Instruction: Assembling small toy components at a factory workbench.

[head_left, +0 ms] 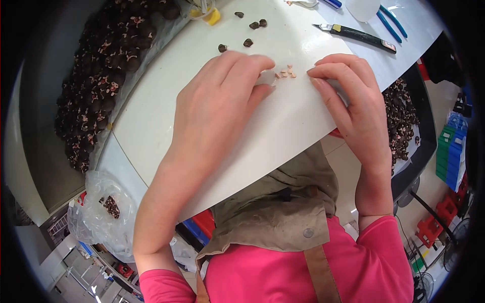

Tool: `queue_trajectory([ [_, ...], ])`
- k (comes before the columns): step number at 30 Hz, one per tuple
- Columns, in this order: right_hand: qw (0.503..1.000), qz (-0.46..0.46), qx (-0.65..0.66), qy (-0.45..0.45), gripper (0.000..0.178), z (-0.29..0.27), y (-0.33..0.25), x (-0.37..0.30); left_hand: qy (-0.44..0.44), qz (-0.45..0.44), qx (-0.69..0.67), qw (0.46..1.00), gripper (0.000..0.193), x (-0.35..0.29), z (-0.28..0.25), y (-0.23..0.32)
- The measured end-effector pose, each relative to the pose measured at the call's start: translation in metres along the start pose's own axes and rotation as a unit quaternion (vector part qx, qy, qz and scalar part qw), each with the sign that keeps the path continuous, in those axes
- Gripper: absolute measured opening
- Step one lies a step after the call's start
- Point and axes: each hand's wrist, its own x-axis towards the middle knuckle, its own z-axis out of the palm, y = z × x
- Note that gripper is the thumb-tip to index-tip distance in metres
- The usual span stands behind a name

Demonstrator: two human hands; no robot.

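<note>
Several tiny pinkish pieces [284,74] lie on the white tabletop [166,126] between my two hands. My left hand [222,86] hovers just left of them, open, with a gap between its thumb and forefinger. On the other side, my right hand [351,91] has thumb and forefinger brought together in a pinch; whatever sits between the tips is too small to make out. Beyond my left hand several small dark round parts [248,43] are scattered, one of them close to its knuckles.
A big heap of dark parts with pinkish bits [101,81] fills a lined tray at left. A black tray [429,136] at right holds more. A craft knife [356,37] and blue-handled tool [392,23] lie at upper right. A clear plastic bag [88,214] hangs lower left.
</note>
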Motion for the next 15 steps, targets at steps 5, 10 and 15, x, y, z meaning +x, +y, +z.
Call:
queue_trajectory([
  [5,1.000,0.001,0.015,-0.013,0.016,0.072,0.029,0.034,0.089,0.041,0.026,0.995,0.023,-0.011,0.038,-0.085],
  [10,0.999,0.011,0.017,-0.026,0.021,0.123,0.026,0.062,0.125,0.076,0.028,0.989,0.029,-0.004,0.045,-0.148],
  [15,0.999,0.000,0.004,-0.038,0.022,0.145,0.015,0.080,0.089,0.083,0.083,0.989,0.041,-0.005,0.035,-0.160],
])
